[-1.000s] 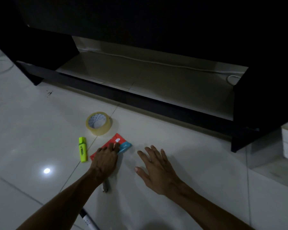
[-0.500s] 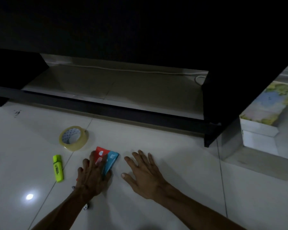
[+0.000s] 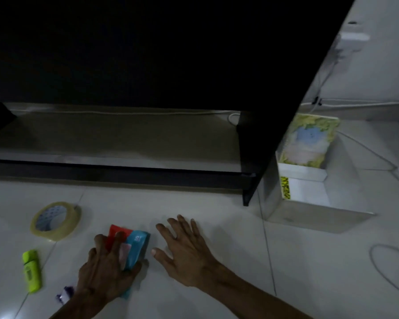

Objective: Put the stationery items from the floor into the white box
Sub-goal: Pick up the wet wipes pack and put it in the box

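**K:** Two hands low in frame, both on glossy pale floor tile (image 3: 217,203). Left hand (image 3: 106,272) pressed flat on a red and blue packet (image 3: 136,245), fingers spread over it, thumb curled round its lower right edge. Pinned, not lifted. Packet looks like thin crinkly plastic, rectangular.

**R:** Right hand?

**K:** Right hand (image 3: 184,252) palm down just right of the packet, fingers splayed, holding nothing.

**R:** Other stationery?

**K:** Tape roll (image 3: 55,221) at left centre, translucent yellowish ring with a printed cardboard core, tilted on its edge. Highlighter (image 3: 31,271) lower left, stubby neon-green plastic, lying flat. Small white and purple item (image 3: 63,295) partly under the left wrist, too blurred to name.

**R:** White box?

**K:** White box (image 3: 309,187) at right centre, rectangular, matte sides, yellow label strip on its front left corner. Notebook (image 3: 306,141) with a green and blue cover lies across its top. Well apart from the hands.

**R:** Background?

**K:** Black cabinet (image 3: 148,54) fills the upper frame, low shelf underneath with a thin white cable (image 3: 124,113) along its back. Thin loop of wire (image 3: 376,265) on the tile at lower right.
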